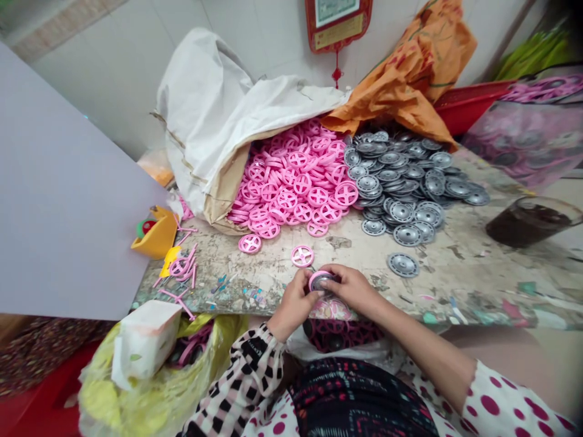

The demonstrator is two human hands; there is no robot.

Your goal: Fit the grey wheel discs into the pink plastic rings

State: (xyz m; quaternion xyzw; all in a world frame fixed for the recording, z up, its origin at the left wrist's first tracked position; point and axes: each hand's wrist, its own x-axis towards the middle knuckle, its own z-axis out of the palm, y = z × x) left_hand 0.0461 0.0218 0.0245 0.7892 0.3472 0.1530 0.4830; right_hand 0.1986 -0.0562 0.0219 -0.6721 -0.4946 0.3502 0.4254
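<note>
At the table's front edge, both hands are closed around one small toy wheel, a grey disc set in a pink ring. My left hand grips its left side, and my right hand presses on it from the right with the thumb over the disc. Just beyond my fingers lies a single pink spoked ring. To the right, a lone grey disc rests flat. Farther back are a heap of pink rings and, beside it, a heap of grey discs.
A white sack spills the pink rings; an orange sack stands behind the discs. A glass of dark drink is at the right. Pink scraps lie near a yellow holder. Below the edge hang a yellow bag and an open bag of wheels.
</note>
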